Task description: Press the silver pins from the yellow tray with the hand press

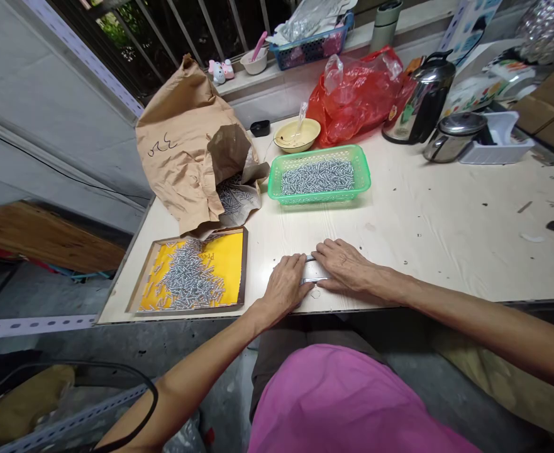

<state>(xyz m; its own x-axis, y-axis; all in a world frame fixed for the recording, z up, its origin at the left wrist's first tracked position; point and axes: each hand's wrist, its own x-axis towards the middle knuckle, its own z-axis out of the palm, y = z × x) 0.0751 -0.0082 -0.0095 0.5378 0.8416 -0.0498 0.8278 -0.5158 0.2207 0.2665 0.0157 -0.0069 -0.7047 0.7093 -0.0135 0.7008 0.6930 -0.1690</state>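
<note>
Both hands rest on the pale table [446,226] near its front edge. My left hand [286,284] lies palm down with fingers curled over a small flat grey metal piece [313,272]. My right hand [345,264] lies flat beside it, fingers stretched out over the same piece, which is mostly hidden. A green plastic basket [364,168] full of small silver metal pins stands just beyond the hands. At the left, a shallow tray with a yellow bottom [232,255] holds a heap of the same pins.
A torn brown paper bag [185,151] spills pins at the back left. Behind stand a yellow bowl [298,134], a red plastic bag [359,94], a steel kettle [422,97], a lidded steel pot [453,133] and a white holder [500,141]. Window bars run along the back.
</note>
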